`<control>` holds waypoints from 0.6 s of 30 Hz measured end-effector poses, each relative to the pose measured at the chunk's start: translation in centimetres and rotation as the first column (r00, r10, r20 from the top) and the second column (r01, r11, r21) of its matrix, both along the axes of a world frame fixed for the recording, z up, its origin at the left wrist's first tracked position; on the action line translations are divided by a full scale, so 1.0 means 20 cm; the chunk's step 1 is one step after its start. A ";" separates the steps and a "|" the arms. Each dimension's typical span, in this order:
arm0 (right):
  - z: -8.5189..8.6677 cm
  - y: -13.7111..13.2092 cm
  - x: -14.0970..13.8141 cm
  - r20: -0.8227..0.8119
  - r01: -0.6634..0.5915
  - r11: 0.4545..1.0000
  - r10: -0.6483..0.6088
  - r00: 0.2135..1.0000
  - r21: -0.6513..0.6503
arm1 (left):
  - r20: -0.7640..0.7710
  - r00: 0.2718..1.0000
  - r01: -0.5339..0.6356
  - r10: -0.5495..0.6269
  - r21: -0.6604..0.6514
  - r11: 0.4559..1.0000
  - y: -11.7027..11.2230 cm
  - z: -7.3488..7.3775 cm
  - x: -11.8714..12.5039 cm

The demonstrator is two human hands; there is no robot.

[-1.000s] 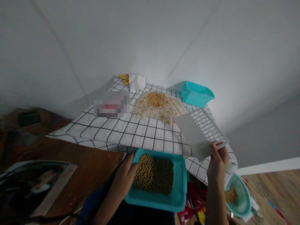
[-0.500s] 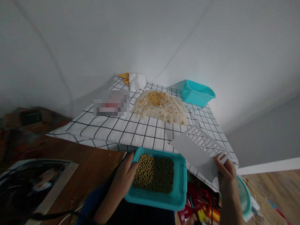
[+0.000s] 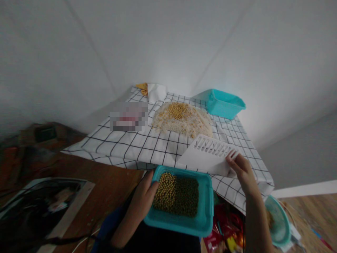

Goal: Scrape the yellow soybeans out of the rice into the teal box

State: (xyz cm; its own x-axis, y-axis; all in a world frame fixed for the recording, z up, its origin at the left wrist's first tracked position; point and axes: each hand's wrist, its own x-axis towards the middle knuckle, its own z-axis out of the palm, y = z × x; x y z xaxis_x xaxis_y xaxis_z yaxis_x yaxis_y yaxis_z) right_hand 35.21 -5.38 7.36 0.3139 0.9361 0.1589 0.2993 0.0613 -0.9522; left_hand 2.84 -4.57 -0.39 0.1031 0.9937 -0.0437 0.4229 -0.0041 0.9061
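Note:
My left hand (image 3: 145, 195) grips the left rim of a turquoise plastic basin (image 3: 179, 225), held below the table's front edge. Inside it lie yellow soybeans (image 3: 164, 191) on the left and dark green beans (image 3: 185, 196) on the right. My right hand (image 3: 240, 168) pinches the right end of a white plastic panel (image 3: 205, 161) with a row of slots along its upper edge. That panel is tilted over the front of the table, just above the basin. Beyond it, a pale grainy heap (image 3: 181, 126) carries more soybeans (image 3: 179, 110) on top.
A second turquoise basin (image 3: 226, 105) stands at the table's back right. White cloth (image 3: 156, 93) lies at the back left, and a blurred-out item (image 3: 129, 117) is on the checked tablecloth (image 3: 126, 142). A round green tub (image 3: 280, 225) sits low at the right, beside red packets (image 3: 223, 225).
My right hand has moved up and left with the white panel, which now lies more level and nearer the heap. My left hand still holds the basin; the view has shifted slightly.

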 end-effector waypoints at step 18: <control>0.09 0.42 -0.09 -0.041 -0.100 0.958 0.115 0.992 0.267 | -0.151 0.989 0.013 -0.009 0.025 1.000 -0.02 0.05 -0.05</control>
State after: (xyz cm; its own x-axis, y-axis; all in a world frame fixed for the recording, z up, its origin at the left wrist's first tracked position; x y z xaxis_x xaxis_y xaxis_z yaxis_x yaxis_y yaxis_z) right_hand 33.48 3.05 9.23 0.2289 0.8918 0.3902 0.2240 0.3418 -0.9127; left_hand 1.79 -4.90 0.68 0.1084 0.9935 -0.0339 0.5542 -0.0321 0.8317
